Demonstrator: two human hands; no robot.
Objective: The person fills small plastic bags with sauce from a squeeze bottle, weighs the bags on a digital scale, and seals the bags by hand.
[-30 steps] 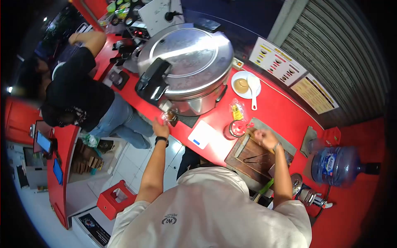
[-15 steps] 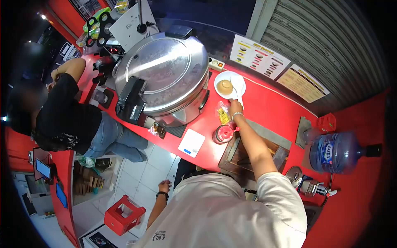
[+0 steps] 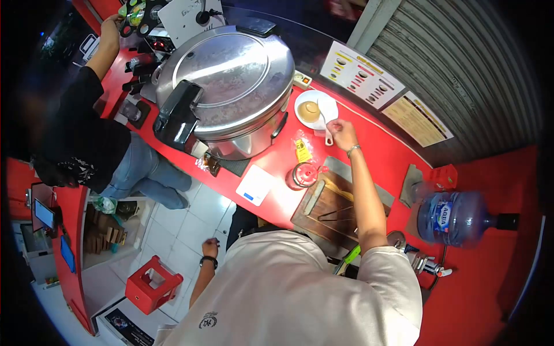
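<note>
Nearest, one left hand (image 3: 211,248) hangs over the tiled floor, on the near side of the one big steel cooker (image 3: 231,86) and well apart from it. Its fingers look loosely curled; whether they meet cannot be told. One black band circles that wrist. One red stool (image 3: 154,284) stands on the floor, nearer than the cooker and to its left.

On the red counter, near and to the right of the cooker, lies one wooden board (image 3: 330,202) bearing one pale bar (image 3: 314,197) and one dark two-armed tool (image 3: 334,215). Closer to the cooker's near right side are three things: one white scale (image 3: 255,184), one red-lidded jar (image 3: 302,176) and one yellow packet (image 3: 302,151).

Just right of the cooker sits one white plate (image 3: 306,125) holding one tan domed item (image 3: 309,111) and one white paddle (image 3: 329,139), its handle pointing over the near rim. The right hand (image 3: 341,135) is at that handle, fingers bent together; whether they clamp it cannot be told.

Well to the cooker's right lies one large water bottle (image 3: 441,219). Beyond its right side are two printed signs (image 3: 362,75). Left of it stands one other person (image 3: 86,144) in black.
</note>
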